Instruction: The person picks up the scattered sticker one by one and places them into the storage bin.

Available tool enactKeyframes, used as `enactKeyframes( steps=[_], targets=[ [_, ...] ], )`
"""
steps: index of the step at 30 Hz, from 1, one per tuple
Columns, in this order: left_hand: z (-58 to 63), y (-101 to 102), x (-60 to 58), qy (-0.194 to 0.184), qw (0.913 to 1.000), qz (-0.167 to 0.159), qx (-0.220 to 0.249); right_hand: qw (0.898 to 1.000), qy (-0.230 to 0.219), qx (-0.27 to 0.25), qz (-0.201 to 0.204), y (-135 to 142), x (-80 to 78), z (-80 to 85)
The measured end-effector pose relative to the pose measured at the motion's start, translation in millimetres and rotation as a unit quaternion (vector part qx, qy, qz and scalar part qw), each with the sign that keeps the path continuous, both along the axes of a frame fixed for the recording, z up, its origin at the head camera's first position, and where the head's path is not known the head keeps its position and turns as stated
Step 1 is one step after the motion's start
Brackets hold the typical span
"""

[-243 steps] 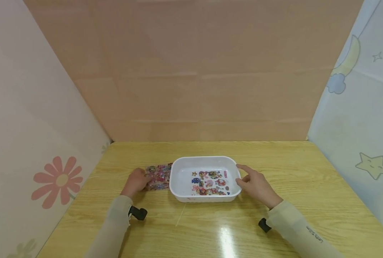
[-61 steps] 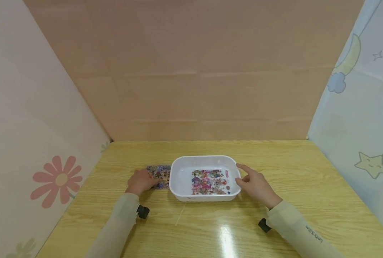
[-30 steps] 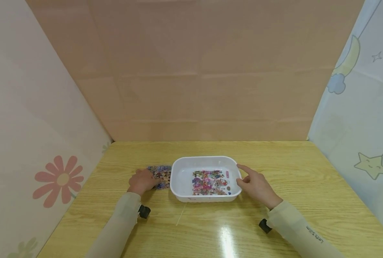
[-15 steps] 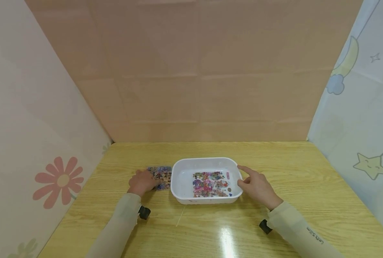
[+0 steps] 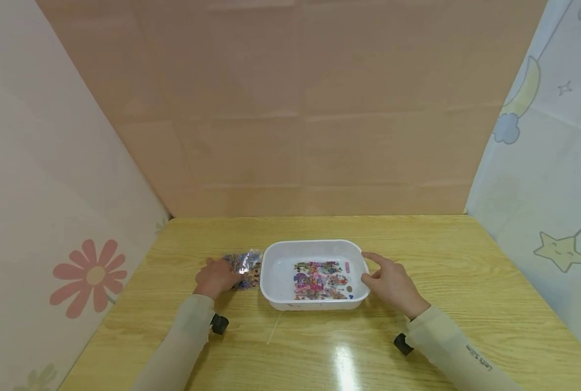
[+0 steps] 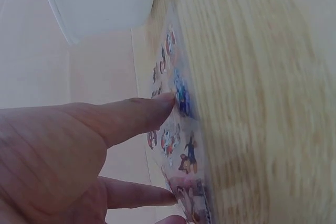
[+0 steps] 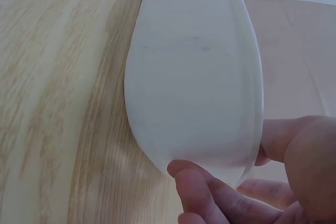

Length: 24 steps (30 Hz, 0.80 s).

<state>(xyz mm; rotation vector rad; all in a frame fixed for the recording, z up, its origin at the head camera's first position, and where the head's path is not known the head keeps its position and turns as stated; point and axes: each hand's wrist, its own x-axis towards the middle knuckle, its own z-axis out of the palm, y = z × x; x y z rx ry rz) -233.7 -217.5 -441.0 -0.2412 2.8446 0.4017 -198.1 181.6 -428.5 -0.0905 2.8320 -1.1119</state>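
My left hand (image 5: 215, 278) rests on a clear sticker sheet (image 5: 251, 274) that lies on the table just left of a white plastic basin (image 5: 276, 300). In the left wrist view, the thumb (image 6: 163, 106) and fingertips touch the printed face of the sheet, the thumb nearly straight. At the basin's right end, my right hand (image 5: 392, 285) holds the wall, its thumb over the rim and its fingers (image 7: 197, 182) against the outside. Colourful sticker sheets (image 5: 314, 282) with cartoon figures lie flat on the basin floor. The left palm hides part of the sheet beneath.
The wooden table (image 5: 432, 244) carries the basin near its middle. A plain beige backdrop (image 5: 295, 136) stands behind, with patterned walls on both sides. A black wrist strap mount (image 5: 219, 324) hangs under the left sleeve, another (image 5: 403, 344) under the right.
Since eight seconds ago a pink sheet has come to lie in the basin, and a blue-and-gold sheet shows under the left hand. In the last second both hands stay almost still.
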Motion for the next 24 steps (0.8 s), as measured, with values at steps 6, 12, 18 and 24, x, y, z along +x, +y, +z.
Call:
enactKeyframes(
  steps=[6, 12, 18, 24],
  targets=[
    [1.8, 1, 2.6, 0.009, 1.0000, 0.002, 0.004, 1.000, 0.000, -0.009, 0.000, -1, 1.2, 0.6],
    [-0.2, 1, 3.4, 0.025, 0.9997, 0.002, 0.003, 1.000, 0.000, -0.014, 0.000, 0, 0.9, -1.3],
    [-3.9, -1, 1.6, 0.033, 0.9990, 0.007, 0.030, 1.000, -0.003, -0.016, 0.000, 1, -0.1, -2.5],
    [-10.7, -10, 0.0, 0.043, 0.9943, 0.025, 0.095, 1.000, -0.009, -0.029, 0.002, 2, -1.7, -3.8]
  ],
)
